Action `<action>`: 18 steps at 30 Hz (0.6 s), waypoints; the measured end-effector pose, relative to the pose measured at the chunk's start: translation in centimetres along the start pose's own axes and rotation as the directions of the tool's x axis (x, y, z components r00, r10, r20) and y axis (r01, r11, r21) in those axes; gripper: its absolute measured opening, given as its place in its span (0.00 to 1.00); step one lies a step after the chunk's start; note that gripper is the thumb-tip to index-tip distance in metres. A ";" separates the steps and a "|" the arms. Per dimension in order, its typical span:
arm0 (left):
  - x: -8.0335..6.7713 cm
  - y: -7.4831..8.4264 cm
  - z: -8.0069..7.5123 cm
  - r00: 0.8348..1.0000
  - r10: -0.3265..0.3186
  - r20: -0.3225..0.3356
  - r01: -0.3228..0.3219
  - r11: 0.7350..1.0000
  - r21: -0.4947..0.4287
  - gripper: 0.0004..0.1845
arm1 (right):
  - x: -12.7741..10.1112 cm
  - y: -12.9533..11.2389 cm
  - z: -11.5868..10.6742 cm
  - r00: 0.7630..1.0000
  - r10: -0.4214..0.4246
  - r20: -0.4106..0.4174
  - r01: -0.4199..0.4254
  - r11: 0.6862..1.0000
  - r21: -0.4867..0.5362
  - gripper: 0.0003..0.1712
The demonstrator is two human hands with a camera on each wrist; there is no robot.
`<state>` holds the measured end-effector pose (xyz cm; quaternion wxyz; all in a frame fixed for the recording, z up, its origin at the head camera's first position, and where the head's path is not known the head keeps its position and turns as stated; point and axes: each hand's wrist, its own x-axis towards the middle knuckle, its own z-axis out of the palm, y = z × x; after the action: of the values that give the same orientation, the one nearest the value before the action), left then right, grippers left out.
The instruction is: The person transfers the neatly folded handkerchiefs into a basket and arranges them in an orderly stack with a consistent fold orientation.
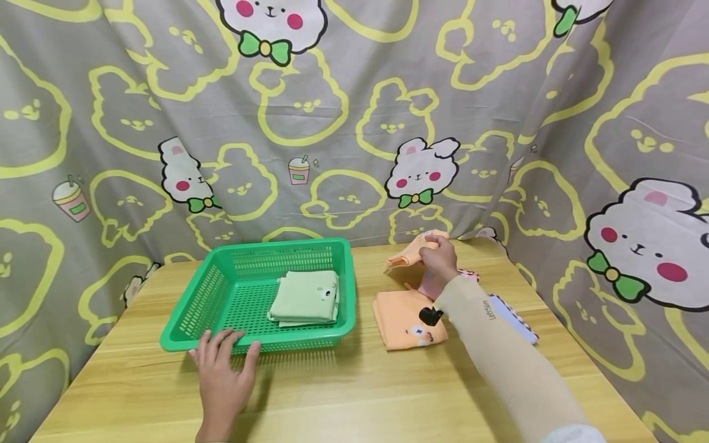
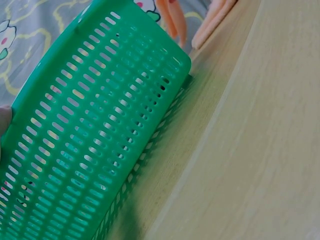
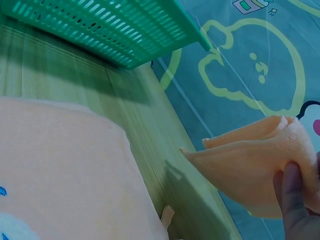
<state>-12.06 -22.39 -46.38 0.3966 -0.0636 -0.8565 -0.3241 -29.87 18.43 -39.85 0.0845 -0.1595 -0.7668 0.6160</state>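
The left hand [image 1: 221, 369] lay flat, fingers relaxed, against the green basket's [image 1: 188, 314] near rim. Right of the basket, the right hand [image 1: 440, 261] pinched an orange cloth [image 1: 412, 252] lifted near the table's [image 1: 343, 394] far edge; its fingers were partly hidden.

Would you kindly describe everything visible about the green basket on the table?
The green basket is a shallow rectangular plastic tray with slotted, flaring walls and a perforated floor. It sits flat on the wooden table, left of centre. A folded pale green cloth lies inside, toward its right. The left hand rests against its near rim, fingers straight.
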 end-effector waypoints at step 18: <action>-0.1 -0.1 0.1 1.000 -0.003 0.006 0.003 1.000 0.006 0.18 | -0.2 -0.7 0.4 1.000 -0.025 -0.008 0.025 0.999 -0.020 0.29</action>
<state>-12.07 -22.40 -46.52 0.3935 -0.0619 -0.8589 -0.3219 -29.94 17.87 -39.24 0.0941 -0.1533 -0.7743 0.6067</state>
